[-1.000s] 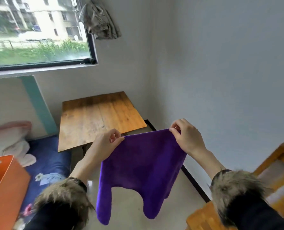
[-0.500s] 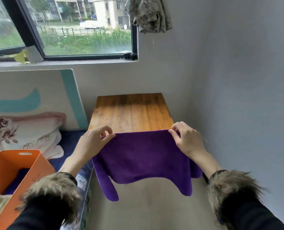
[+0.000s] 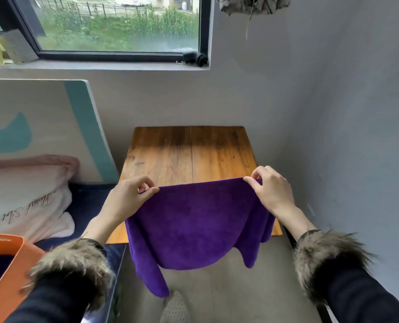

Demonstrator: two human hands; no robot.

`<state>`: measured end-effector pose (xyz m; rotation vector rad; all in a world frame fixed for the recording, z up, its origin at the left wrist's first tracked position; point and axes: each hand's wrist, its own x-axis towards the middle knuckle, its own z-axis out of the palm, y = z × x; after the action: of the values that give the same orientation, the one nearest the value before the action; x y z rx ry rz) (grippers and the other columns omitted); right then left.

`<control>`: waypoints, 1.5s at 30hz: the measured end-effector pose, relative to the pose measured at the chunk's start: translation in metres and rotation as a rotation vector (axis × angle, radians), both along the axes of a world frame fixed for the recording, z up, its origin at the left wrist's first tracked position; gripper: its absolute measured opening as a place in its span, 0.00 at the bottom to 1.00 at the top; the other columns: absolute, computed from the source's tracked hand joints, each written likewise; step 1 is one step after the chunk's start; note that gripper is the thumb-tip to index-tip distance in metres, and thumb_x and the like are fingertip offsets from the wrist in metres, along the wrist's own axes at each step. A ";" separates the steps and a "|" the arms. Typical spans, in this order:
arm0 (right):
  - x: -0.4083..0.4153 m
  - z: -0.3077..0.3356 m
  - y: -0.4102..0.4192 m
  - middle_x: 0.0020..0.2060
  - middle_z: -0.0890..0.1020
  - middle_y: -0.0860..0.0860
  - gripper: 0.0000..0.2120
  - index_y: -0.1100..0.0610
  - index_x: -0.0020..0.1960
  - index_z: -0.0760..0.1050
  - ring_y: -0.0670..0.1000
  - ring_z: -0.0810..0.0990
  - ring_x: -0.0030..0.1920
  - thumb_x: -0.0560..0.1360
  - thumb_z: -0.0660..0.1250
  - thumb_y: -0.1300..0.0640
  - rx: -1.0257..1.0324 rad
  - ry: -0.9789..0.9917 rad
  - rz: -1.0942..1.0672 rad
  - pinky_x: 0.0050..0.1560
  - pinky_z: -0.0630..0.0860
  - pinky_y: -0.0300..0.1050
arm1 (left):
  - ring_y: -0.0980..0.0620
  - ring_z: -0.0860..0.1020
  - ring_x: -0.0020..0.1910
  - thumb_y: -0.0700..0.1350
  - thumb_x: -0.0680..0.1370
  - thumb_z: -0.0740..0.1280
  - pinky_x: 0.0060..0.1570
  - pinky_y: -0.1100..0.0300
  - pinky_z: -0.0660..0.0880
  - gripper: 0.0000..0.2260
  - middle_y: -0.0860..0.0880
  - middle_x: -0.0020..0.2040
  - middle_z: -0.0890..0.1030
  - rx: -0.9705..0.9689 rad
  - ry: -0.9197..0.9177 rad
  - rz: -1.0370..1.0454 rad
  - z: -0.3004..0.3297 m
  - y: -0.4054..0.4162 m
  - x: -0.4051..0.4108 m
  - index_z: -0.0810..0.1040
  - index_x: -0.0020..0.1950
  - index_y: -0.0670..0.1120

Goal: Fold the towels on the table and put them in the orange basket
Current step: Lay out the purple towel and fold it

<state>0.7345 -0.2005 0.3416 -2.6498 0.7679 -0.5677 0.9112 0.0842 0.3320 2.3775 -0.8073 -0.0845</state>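
A purple towel (image 3: 194, 224) hangs spread between my two hands, over the near edge of the wooden table (image 3: 189, 152). My left hand (image 3: 128, 199) pinches its upper left corner between thumb and fingers. My right hand (image 3: 272, 190) pinches the upper right corner. The towel's lower corners dangle below the table's front edge. The orange basket (image 3: 10, 264) stands at the lower left, partly cut off by the frame, with something dark inside it.
A bed with a dark blue sheet and a pink and white pillow (image 3: 28, 197) lies left of the table. A white and teal board (image 3: 54, 127) leans on the wall under the window. A grey wall closes the right side. A slipper (image 3: 175, 308) shows on the floor.
The view swung left and the table now sits straight ahead. Both hands carried the towel forward over the table's near edge, its top edge still stretched between them.
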 end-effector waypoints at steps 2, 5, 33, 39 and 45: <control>0.037 -0.011 -0.017 0.39 0.74 0.49 0.13 0.57 0.42 0.73 0.51 0.73 0.38 0.75 0.66 0.46 0.019 0.040 -0.038 0.37 0.67 0.43 | 0.62 0.72 0.34 0.56 0.73 0.69 0.33 0.61 0.66 0.09 0.59 0.32 0.73 0.025 0.025 -0.013 -0.009 -0.019 0.039 0.71 0.35 0.63; 0.089 -0.029 -0.041 0.42 0.76 0.53 0.11 0.58 0.45 0.74 0.55 0.76 0.43 0.76 0.64 0.50 0.071 0.105 -0.063 0.41 0.71 0.45 | 0.59 0.72 0.37 0.55 0.73 0.69 0.33 0.64 0.65 0.05 0.58 0.35 0.74 0.075 0.050 -0.041 -0.026 -0.052 0.097 0.75 0.40 0.57; 0.339 -0.238 -0.196 0.73 0.63 0.54 0.24 0.53 0.74 0.60 0.55 0.57 0.74 0.79 0.58 0.52 0.131 0.469 0.049 0.74 0.52 0.56 | 0.38 0.73 0.58 0.37 0.77 0.62 0.59 0.45 0.70 0.14 0.39 0.58 0.74 0.312 0.236 0.107 -0.239 -0.224 0.330 0.75 0.62 0.42; 0.347 -0.271 -0.102 0.77 0.49 0.51 0.26 0.50 0.76 0.54 0.52 0.43 0.76 0.79 0.55 0.48 0.172 0.579 0.289 0.72 0.38 0.61 | 0.36 0.72 0.54 0.39 0.74 0.69 0.57 0.45 0.69 0.16 0.38 0.55 0.74 0.315 0.273 0.401 -0.267 -0.149 0.295 0.75 0.61 0.41; 0.376 -0.296 -0.036 0.77 0.50 0.52 0.29 0.48 0.76 0.52 0.56 0.44 0.76 0.77 0.57 0.45 0.142 0.600 0.290 0.69 0.35 0.66 | 0.44 0.71 0.50 0.44 0.73 0.71 0.52 0.53 0.68 0.07 0.44 0.47 0.74 0.267 0.304 0.385 -0.279 -0.126 0.298 0.78 0.48 0.43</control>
<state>1.1108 -0.2362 0.0457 -2.7352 0.5209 0.3621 1.2088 -0.0417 0.0531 2.6375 -0.1979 -0.4053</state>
